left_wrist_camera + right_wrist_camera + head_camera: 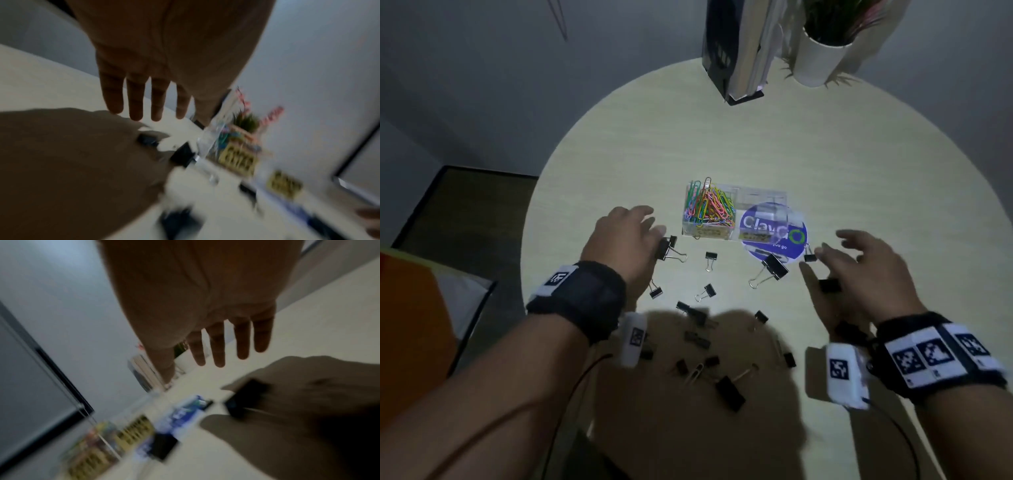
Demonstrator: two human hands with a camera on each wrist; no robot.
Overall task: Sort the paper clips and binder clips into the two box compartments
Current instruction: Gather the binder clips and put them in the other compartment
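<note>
Left hand [625,236] spread wide above table [825,164], at 9 o'clock from box [734,214]. Right hand [866,270] spread wide at 4 o'clock, empty. Paper clips [709,205] heaped in left compartment. Binder clips [774,267] scattered at 6 o'clock from box.

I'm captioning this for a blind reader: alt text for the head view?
Two open hands, left hand and right hand, hover over black binder clips scattered on a round table; a clear box holds coloured paper clips.
</note>
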